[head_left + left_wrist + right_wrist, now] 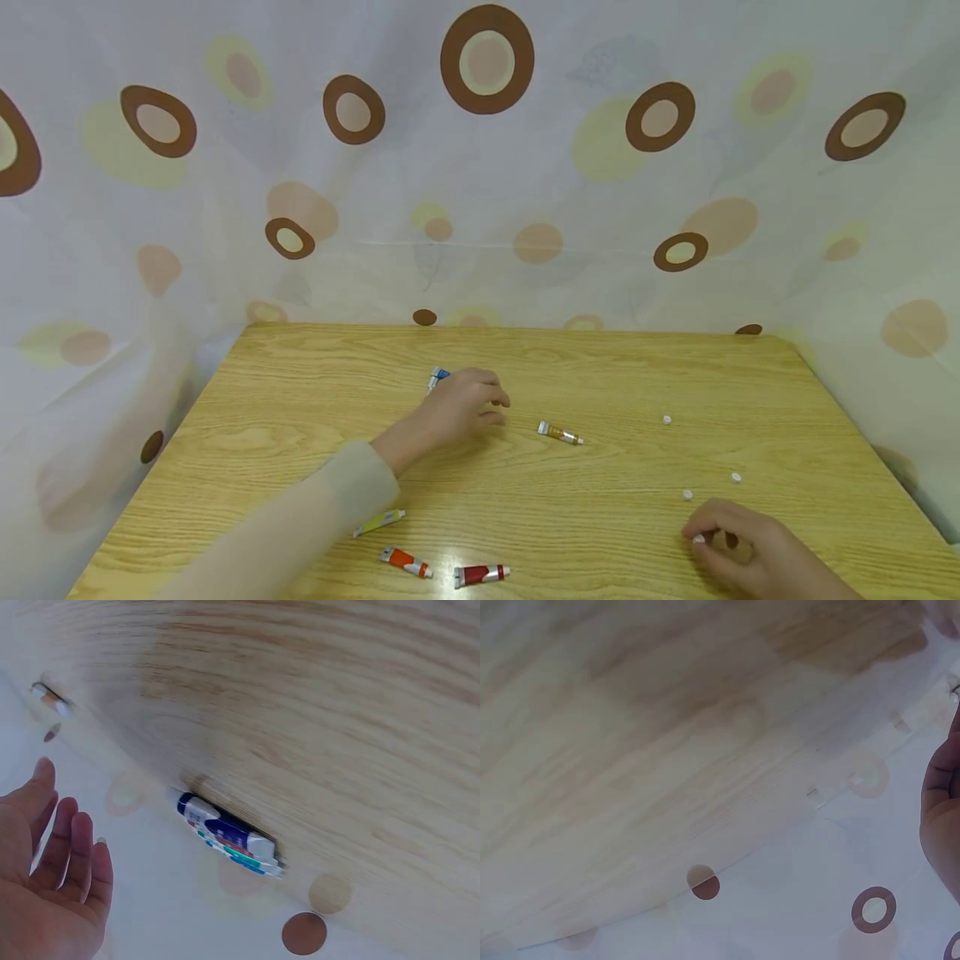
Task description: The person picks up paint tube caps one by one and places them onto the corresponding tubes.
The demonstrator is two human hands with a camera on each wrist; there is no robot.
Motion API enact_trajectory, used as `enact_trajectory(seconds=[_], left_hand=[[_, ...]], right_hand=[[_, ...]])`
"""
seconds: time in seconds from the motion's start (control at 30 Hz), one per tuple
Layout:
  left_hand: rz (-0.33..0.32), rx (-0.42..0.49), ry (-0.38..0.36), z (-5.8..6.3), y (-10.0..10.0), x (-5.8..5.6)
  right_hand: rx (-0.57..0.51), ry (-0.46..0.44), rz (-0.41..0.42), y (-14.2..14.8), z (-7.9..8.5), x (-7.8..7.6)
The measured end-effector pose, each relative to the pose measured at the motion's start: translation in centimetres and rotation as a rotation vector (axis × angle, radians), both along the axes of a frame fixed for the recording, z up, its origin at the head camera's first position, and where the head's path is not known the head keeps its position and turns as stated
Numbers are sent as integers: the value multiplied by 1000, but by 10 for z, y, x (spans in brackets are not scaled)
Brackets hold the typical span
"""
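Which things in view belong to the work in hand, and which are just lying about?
Likely the work:
right hand, pinching a white piece
three loose white pieces
left hand, apparently empty
dark blue tube, gold tube, lime tube, orange tube, dark red tube

Seemingly just surroundings:
wooden table
patterned cloth

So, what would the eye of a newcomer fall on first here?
Probably the brown-ringed sheet behind the wooden table. Then perhaps the left hand, open over the table's middle, and the right hand at the near right, pinching a small white piece.
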State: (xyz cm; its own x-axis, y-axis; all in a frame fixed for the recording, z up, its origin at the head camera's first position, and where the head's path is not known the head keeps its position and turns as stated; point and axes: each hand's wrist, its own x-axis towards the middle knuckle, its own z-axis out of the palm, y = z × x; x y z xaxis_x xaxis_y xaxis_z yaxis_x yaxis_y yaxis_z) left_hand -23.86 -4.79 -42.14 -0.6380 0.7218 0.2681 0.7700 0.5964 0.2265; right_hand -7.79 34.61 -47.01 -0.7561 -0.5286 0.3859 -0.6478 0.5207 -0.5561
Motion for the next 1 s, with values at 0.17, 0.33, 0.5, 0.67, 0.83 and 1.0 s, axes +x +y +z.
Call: enact_trajectory(seconds=[0.17, 0.33, 0.5, 0.67, 0.83, 1.0], left_hand=[[-14, -30, -22, 2, 13, 2], [-14, -83, -16, 2, 27, 3], [-32, -119, -11, 1, 40, 4], [-54, -149, -9, -1, 50, 7], [-61, -179, -30, -3, 60, 8], [-66, -200, -44, -4, 67, 9]], right_hand=[[-6, 50, -58, -9, 4, 0], [-43, 98, -88, -14, 8, 0], [-51, 166, -123, -17, 11, -2], [-48, 145, -237, -23, 16, 0], [-60, 114, -316, -27, 21, 2], [-75, 72, -342, -27, 23, 2]])
